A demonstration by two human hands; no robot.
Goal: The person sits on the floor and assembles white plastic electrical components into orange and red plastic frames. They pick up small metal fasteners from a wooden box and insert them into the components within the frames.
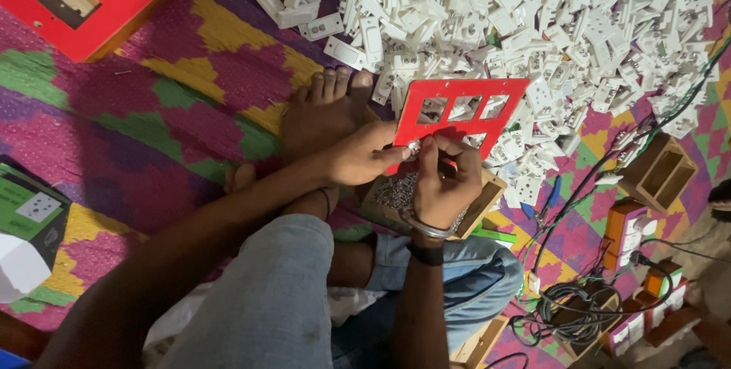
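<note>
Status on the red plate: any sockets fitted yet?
Done: nothing fitted that I can see; the red plate's cutouts look open. In hand: left hand steadies the plate's lower edge, right hand pinches a small part there, above a box of screws. Left: white socket pile, second red plate.

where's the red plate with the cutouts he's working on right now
In the head view the red cutout plate sits just right of centre, held at its lower-left edge by both hands, left hand and right hand, against the pile of white switch parts.

Blue jeans (282, 293), bare feet (324, 106), steel bangle (428, 228), black wristband (425, 255).
</note>
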